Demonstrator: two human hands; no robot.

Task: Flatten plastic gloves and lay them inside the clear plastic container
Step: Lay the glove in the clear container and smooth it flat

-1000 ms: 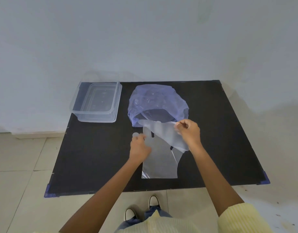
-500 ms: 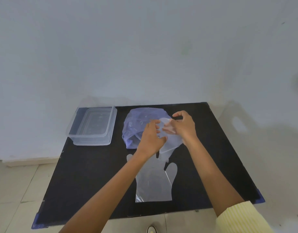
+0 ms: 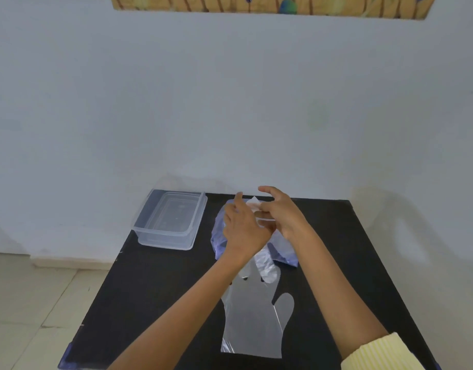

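Two gloves in play. Holds the crumpled glove point(image 3: 254, 202) up over the far middle of the table point(image 3: 149, 289), caught between both hands. Pinches its white top edge with the right hand point(image 3: 282, 216), index finger lifted, the other fingers curved in around the film. Grips the same glove from the near side with the left hand point(image 3: 243, 228), fingers curled on the plastic, index finger pointing up. Hangs down from there in a wrinkled clear tail between the two forearms, ending over the finger end of the flat glove point(image 3: 254, 319); touching it or not, hard to tell. Flat glove spread on the near part of the black table, cuff at the near edge, thumb out to the right. Right behind and under the hands, a crinkled blue bag point(image 3: 218, 236), partly hidden by them. Far left corner of the table, well apart from both gloves: the clear container point(image 3: 171, 220), open top up. Ribbed pale yellow sleeve point(image 3: 377, 353) low on the right arm. Beyond, a pale wall point(image 3: 230, 102), a patterned strip point(image 3: 256, 4) along its top, beige floor tiles point(image 3: 29, 303) at left.
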